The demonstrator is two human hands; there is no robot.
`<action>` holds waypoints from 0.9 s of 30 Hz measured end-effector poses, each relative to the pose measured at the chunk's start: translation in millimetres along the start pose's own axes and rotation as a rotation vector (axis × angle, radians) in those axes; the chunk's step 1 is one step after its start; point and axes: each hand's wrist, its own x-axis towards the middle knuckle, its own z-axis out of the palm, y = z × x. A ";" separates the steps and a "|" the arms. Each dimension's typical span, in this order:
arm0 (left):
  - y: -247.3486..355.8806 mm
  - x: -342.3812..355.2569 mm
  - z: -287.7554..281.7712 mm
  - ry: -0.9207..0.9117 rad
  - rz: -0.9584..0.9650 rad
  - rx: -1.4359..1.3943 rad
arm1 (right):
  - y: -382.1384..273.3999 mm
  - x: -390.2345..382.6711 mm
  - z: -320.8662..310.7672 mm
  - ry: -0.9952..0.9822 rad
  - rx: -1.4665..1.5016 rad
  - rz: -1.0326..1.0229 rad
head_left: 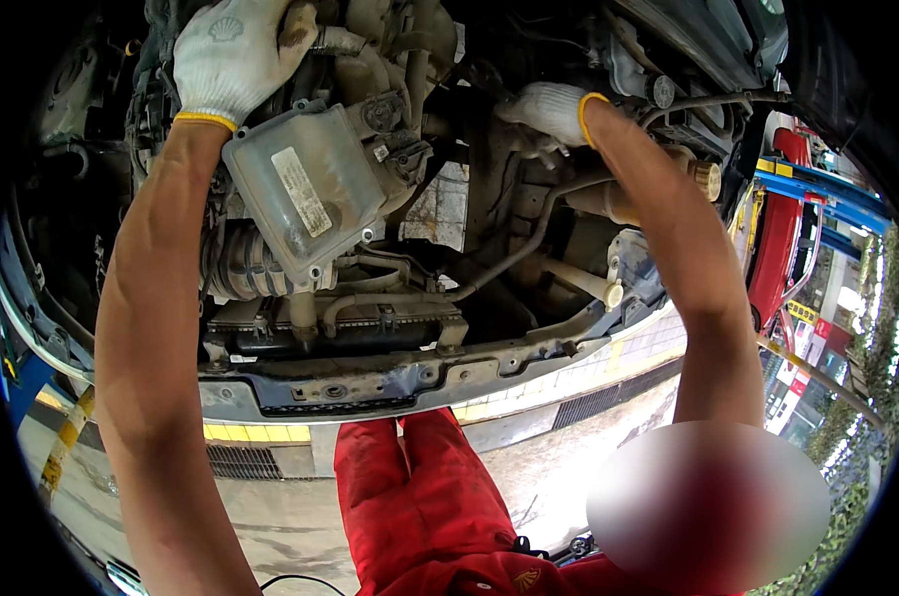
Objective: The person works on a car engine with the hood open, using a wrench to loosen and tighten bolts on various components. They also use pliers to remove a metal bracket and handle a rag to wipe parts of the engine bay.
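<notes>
Grips a grimy metal part (315, 40) overhead with the left hand (229, 55), gloved fingers curled shut over it at the top of the view, high in the underside of a raised car. Reaches the right hand (549, 109) deep between the engine parts further right; cannot tell whether it is closed on anything, since the fingertips are hidden behind the metal. Looks like the feeling-and-steadying stage of work on the grey box (345, 164), with nothing yet loose. Sits just below the left wrist, that box, near the hand but apart from the fingers. Lies with its long axis running from upper left to lower right across the view, flat face with its pale sticker (300, 191) turned down toward the camera, lower corner pointing at the front beam (370, 382). Calls next, by the look of it, for a firm hold kept up top while the hidden hand finds its purchase by touch, and for care around the thin hose (524, 248) curving down from the right wrist. Leaves little room below, with a person in red overalls (420, 497) close underneath.
</notes>
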 end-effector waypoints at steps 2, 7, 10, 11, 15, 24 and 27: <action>1.7 2.7 -0.7 -0.003 -0.004 0.006 | 15.3 12.9 -1.6 0.114 -0.618 -0.510; 1.3 0.6 2.7 -0.007 -0.022 0.044 | 12.5 35.2 21.9 -0.075 0.552 -0.252; -1.0 3.4 0.6 -0.043 -0.009 0.014 | 11.8 44.1 28.3 -0.108 1.115 -0.067; 0.9 4.4 2.4 -0.025 -0.011 0.016 | 16.6 47.3 28.0 -0.124 1.127 -0.075; 0.8 5.7 2.1 -0.040 -0.017 0.031 | 22.7 63.7 21.6 -0.179 1.128 -0.064; 0.7 6.6 3.1 -0.048 -0.026 0.025 | 6.6 48.8 4.4 -0.133 1.039 -0.039; -1.6 6.5 3.2 -0.040 -0.018 0.002 | 6.4 44.0 -1.3 -0.185 1.057 -0.067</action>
